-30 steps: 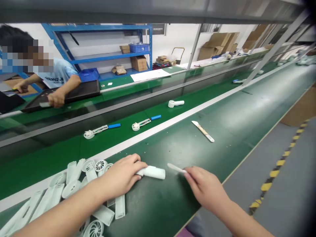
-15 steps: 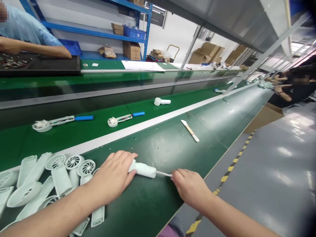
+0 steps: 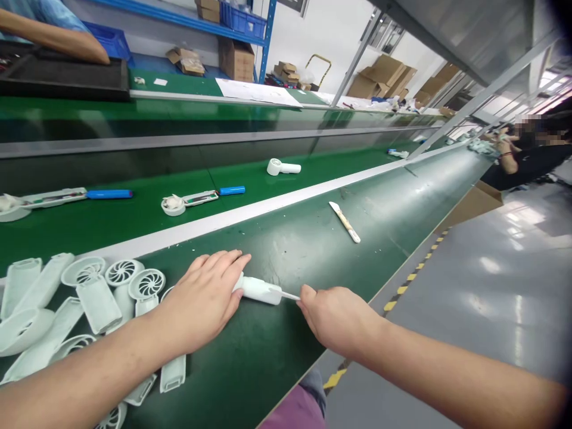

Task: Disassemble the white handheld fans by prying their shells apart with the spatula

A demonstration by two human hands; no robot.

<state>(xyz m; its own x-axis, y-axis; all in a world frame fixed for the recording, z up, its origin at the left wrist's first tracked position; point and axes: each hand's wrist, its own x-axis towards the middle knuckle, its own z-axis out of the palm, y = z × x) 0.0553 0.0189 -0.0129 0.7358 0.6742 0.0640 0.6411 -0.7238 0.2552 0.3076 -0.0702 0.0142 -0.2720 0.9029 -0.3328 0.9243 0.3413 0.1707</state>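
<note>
My left hand (image 3: 208,295) is closed over the head end of a pale mint handheld fan (image 3: 261,291), pressing it down on the green bench. The fan's handle points right, and its head is hidden under my palm. In my right hand (image 3: 337,313), fingers pinch a thin, pale, flat-looking tool (image 3: 290,295) whose other end meets the handle's tip. How deep it goes in cannot be seen. Loose mint fan housing halves (image 3: 96,301), some with round vented grilles, are heaped left of my left forearm.
A white craft knife-like tool (image 3: 345,223) lies on the bench. Beyond a white strip, the green belt (image 3: 250,220) carries a white fan (image 3: 283,168) and opened fans with blue batteries (image 3: 232,190). Co-workers sit at far left and far right. A metal post (image 3: 447,134) slants at right.
My right hand has moved closer to the handle tip and rolled over, so less of the thin tool shows. Fans on the belt have shifted left in view; the camera has tilted down slightly.
</note>
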